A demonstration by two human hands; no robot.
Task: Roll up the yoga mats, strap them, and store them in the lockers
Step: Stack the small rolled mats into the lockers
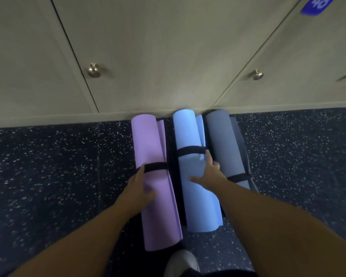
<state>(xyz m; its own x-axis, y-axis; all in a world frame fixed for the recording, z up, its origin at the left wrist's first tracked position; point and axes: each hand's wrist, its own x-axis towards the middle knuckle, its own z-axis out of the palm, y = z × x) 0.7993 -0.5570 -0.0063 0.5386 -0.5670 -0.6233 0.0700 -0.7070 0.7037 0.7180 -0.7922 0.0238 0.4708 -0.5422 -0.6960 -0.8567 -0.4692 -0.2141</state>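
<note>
Three rolled yoga mats lie side by side on the floor, their far ends against the locker base. The purple mat (151,148) is leftmost, the blue mat (190,134) is in the middle, and the grey mat (222,140) is on the right. Each carries a dark strap (190,151) around it. My left hand (141,183) grips the purple mat's left side just below its strap, thumb on top. On the blue mat's right side my right hand (208,172) takes hold, its fingers reaching into the gap beside the grey mat.
Beige locker doors (148,56) with round metal knobs (94,70) stand shut directly behind the mats. A blue number tag (318,5) shows at the top right. Dark speckled rubber floor (48,166) spreads to both sides. My shoe (182,262) is at the bottom.
</note>
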